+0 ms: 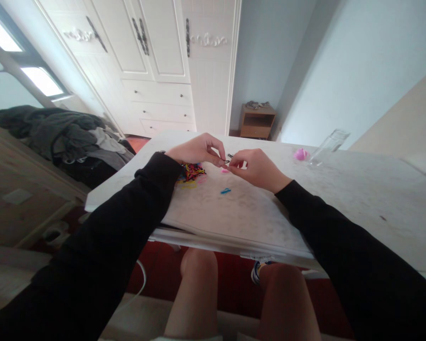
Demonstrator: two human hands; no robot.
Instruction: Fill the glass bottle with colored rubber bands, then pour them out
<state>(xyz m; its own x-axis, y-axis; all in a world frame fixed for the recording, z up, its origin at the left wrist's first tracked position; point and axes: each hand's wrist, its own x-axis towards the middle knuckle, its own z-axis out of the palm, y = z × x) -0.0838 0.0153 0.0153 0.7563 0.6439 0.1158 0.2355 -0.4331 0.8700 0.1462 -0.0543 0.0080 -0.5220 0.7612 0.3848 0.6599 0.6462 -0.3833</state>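
Note:
Above the white table, both my hands meet with thumbs and fingertips pinched together. A small black elastic band spans the gap between them. My left hand grips its left end, while my right hand is closed at its other side. More black bands show just behind the fingertips. Under the hands lies something small and pink. Beside my left wrist is a pile of coloured elastic bands, partly hidden by that hand. A few blue bands rest nearer to me.
On the right of the table, a clear glass bottle leans at an angle beside a pink object. Dark clothes are heaped to the left. A white wardrobe and a small wooden cabinet stand beyond.

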